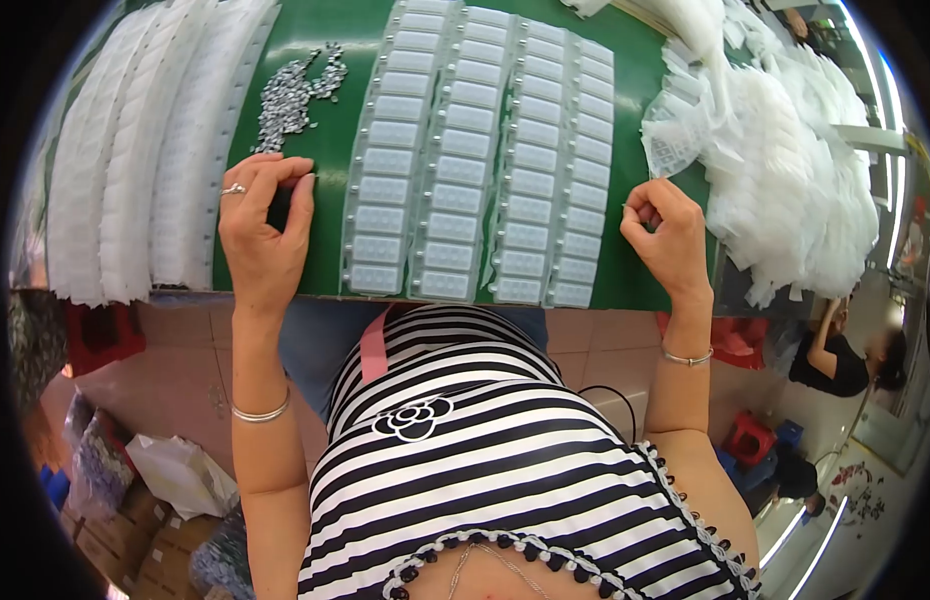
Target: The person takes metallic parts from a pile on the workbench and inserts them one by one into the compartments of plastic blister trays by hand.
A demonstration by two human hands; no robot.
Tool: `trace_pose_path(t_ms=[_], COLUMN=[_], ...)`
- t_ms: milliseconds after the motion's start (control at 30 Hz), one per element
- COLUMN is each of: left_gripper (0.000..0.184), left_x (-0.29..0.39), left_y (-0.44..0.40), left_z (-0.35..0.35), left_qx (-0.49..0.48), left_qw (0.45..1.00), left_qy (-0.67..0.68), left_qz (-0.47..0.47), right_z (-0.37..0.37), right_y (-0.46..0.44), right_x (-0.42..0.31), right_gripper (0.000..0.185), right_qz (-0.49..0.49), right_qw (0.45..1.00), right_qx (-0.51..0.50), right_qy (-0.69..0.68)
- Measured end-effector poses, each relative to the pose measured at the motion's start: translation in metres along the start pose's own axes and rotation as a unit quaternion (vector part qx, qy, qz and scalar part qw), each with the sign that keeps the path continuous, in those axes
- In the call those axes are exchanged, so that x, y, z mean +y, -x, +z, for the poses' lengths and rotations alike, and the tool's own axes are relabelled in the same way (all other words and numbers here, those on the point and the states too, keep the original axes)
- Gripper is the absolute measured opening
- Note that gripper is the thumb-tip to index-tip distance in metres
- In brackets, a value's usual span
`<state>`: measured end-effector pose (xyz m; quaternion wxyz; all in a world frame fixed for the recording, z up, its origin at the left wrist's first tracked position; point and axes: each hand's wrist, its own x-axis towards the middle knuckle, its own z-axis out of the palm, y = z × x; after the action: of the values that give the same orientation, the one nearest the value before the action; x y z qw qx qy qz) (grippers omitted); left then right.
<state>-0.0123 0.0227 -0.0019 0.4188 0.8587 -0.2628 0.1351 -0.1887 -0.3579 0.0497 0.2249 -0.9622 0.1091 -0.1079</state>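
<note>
On the green tabletop, a pile of small silvery pieces (285,102) lies just beyond my left hand (263,228). Thumb and forefinger of that hand are brought together in a pinch; whatever lies between them is too small to make out. Strips of white, blister-like plastic packets (460,170) stretch away from me in several rows between my hands. To the right of these rows is my right hand (670,235), its fingers curled and fingertips pressed together. What it pinches, if anything, cannot be made out. A loose translucent packet (673,150) lies just beyond it.
Long stacked white strips (135,150) cover the table's left side. A large heap of white packets (785,180) hangs over the right edge. Cardboard boxes (115,535) and bags stand on the floor at left. Another person (835,355) sits at the far right.
</note>
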Motion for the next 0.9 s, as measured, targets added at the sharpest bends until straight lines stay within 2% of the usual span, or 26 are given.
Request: trace_pose_path(t_ms=[133,267,767,900], left_gripper=[0.017,0.016,0.015,0.015], left_x=[0.001,0.002,0.002,0.002], left_y=[0.000,0.000,0.001,0.001], left_z=[-0.001,-0.002,-0.003,-0.002], left_qx=[-0.007,-0.013,-0.011,-0.008], left_qw=[1.000,1.000,1.000,1.000], left_qy=[0.005,0.000,-0.009,-0.007], left_qz=[0.001,-0.009,-0.011,-0.012], right_z=[-0.006,-0.003,0.004,0.003], right_y=[0.004,0.008,0.010,0.010], right_x=[-0.001,0.006,0.000,-0.003], right_gripper=[0.009,0.007,0.005,0.006], right_qz=[0.036,0.088,0.155,0.149], right_qw=[0.997,0.979,0.970,0.972], right_qx=[-0.037,-0.045,0.014,-0.001], right_qy=[-0.054,-0.181,-0.189,-0.181])
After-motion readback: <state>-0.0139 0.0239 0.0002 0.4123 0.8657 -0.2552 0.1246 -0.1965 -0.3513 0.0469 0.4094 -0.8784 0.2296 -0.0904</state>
